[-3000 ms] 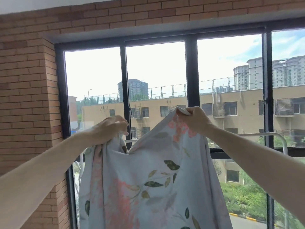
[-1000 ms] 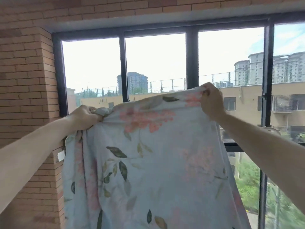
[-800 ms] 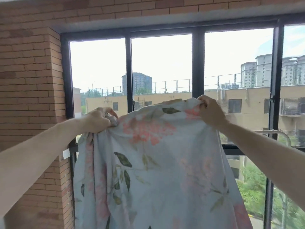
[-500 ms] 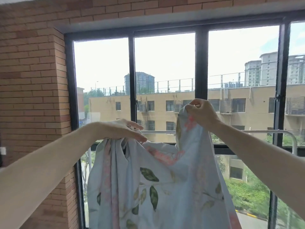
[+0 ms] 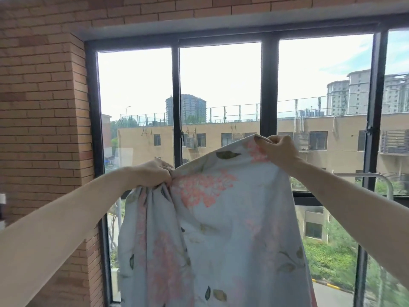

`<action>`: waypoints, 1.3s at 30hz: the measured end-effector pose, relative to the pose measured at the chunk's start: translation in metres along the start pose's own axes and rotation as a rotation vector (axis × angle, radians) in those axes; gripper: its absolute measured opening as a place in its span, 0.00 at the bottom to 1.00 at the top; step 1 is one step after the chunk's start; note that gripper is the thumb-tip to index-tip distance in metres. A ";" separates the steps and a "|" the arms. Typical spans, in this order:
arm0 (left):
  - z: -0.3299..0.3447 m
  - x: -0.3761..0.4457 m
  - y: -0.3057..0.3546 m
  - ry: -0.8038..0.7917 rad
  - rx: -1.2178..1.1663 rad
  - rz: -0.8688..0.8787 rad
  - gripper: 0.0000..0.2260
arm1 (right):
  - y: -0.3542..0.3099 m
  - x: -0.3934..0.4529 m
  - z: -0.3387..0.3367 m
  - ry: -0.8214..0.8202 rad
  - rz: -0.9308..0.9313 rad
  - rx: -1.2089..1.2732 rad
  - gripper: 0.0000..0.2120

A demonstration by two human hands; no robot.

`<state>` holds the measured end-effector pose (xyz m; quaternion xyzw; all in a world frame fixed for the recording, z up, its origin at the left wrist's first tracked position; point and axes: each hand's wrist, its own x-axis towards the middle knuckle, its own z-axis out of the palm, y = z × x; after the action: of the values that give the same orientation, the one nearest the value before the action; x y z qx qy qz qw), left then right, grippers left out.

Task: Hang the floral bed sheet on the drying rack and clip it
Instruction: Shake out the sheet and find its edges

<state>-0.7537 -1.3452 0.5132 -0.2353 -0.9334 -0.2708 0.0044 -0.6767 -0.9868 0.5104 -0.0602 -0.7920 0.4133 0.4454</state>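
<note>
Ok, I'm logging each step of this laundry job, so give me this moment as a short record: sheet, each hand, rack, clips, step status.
sheet: floral sheet held up before the window, hanging down below the frame
left hand: left hand in a closed grip on a bunched top edge, lower than the right
right hand: right hand pinching the top corner, raised
rack: pale rail visible at right, beyond the sheet; sheet not over it
clips: none in view
status: not yet hung
</note>
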 end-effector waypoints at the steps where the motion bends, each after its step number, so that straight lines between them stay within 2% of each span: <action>1: -0.002 0.002 -0.004 0.031 -0.024 -0.008 0.13 | 0.003 -0.002 0.000 -0.002 0.007 -0.006 0.35; 3: -0.006 0.008 -0.014 0.073 -0.050 -0.019 0.14 | 0.006 -0.006 0.001 0.005 0.023 -0.024 0.32; 8: -0.005 0.004 -0.005 0.035 -0.169 0.038 0.15 | 0.013 -0.016 0.004 -0.014 0.042 -0.081 0.28; 13: -0.011 -0.001 0.005 0.157 -0.287 0.146 0.19 | 0.015 -0.023 0.008 -0.014 0.012 -0.085 0.28; 15: -0.018 0.001 0.007 0.216 -0.276 0.162 0.15 | 0.018 -0.024 0.009 -0.015 -0.001 -0.066 0.27; 18: -0.024 0.006 0.002 0.225 -0.269 0.179 0.06 | 0.023 -0.033 0.008 -0.040 -0.013 -0.031 0.27; 22: -0.024 0.010 -0.004 0.289 -0.273 0.164 0.09 | 0.036 -0.055 0.006 -0.227 0.008 -0.047 0.25; 24: -0.021 0.011 -0.001 0.346 -0.298 0.161 0.13 | 0.052 -0.068 0.005 -0.399 0.059 -0.079 0.22; 27: -0.017 0.010 0.013 0.441 -0.336 0.208 0.10 | 0.088 -0.098 0.008 -0.682 0.135 -0.189 0.13; 29: -0.015 0.009 0.021 0.480 -0.357 0.216 0.08 | 0.122 -0.122 0.015 -0.750 0.244 -0.191 0.13; 31: -0.014 0.010 0.027 0.487 -0.355 0.218 0.07 | 0.150 -0.144 0.020 -0.727 0.379 -0.154 0.15; 33: -0.013 0.012 0.027 0.484 -0.345 0.198 0.07 | 0.172 -0.160 0.024 -0.774 0.484 -0.152 0.18; 35: -0.015 0.009 0.022 0.508 -0.275 0.195 0.06 | 0.170 -0.158 0.018 -0.785 0.523 -0.183 0.22; 36: -0.016 0.007 0.017 0.503 -0.227 0.188 0.06 | 0.167 -0.149 0.012 -0.765 0.502 -0.181 0.20; 37: -0.017 0.004 0.012 0.498 -0.164 0.176 0.07 | 0.150 -0.135 0.002 -0.681 0.468 -0.168 0.17; 39: -0.022 -0.002 -0.004 0.445 -0.040 0.113 0.10 | 0.104 -0.099 -0.016 -0.379 0.419 -0.050 0.14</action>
<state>-0.7562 -1.3602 0.5294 -0.2217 -0.8893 -0.3337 0.2207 -0.6337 -0.9549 0.3758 -0.1552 -0.8415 0.4804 0.1926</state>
